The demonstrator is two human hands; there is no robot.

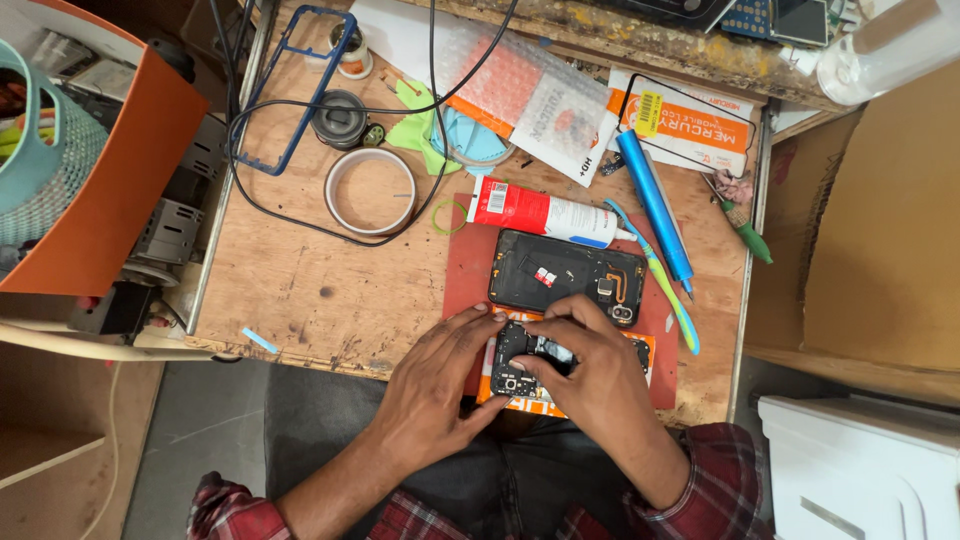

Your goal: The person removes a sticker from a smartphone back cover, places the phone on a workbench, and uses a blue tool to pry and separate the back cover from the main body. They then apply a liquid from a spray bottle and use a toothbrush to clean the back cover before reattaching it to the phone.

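Opened phone (520, 365), stripped of its rear cover so the circuit boards show, lies on an orange-edged pad at the near edge of the red work mat (465, 265), close to the person's lap, apparently so both hands can brace against the wooden bench (300, 290). Its long axis runs left to right across the view, parallel to the bench's front edge; the camera module sits at the left end, toward the left hand (440, 375). That hand clamps the left end with fingertips along the upper edge, steadying the body. The right hand (590, 365) arches over the middle, fingers curled down and pinching at a component on the board; whether anything is actually gripped there cannot be told. Just beyond lies a detached black back panel (565, 275), also lengthwise left to right, kept within reach. Farther back rest a red-and-white glue tube (540, 212), a blue pen-shaped tool (655, 205) and a tape roll (370, 190).
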